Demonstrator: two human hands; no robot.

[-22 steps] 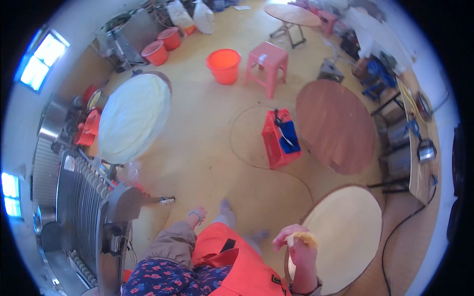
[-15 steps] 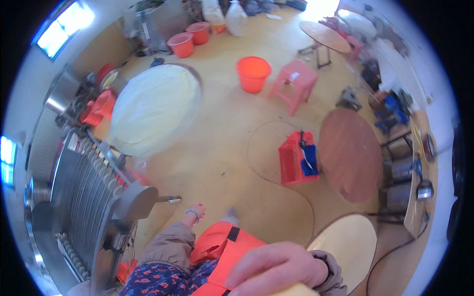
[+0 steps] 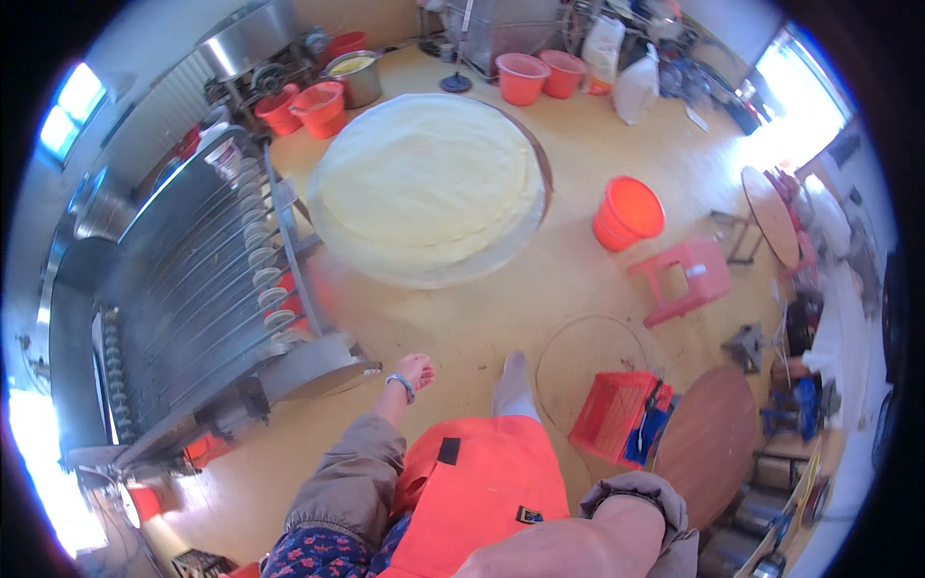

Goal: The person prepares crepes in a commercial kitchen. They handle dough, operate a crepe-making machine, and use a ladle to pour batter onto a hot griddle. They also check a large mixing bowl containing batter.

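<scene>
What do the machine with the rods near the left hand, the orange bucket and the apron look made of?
Machine: most likely metal, perhaps steel; grey, with a dull sheen on its frame.
Orange bucket: probably plastic; evenly coloured, smooth walls.
Apron: flexible sheet, coated cloth or plastic; it drapes smoothly, but the look leaves it open.

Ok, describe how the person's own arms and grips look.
The left sleeve is loose greyish brown fabric; the left grip is ungloved, with a thin pale blue band at the wrist. The right sleeve matches, its cuff gathered; the right grip, partly cropped, shows no glove.
</scene>
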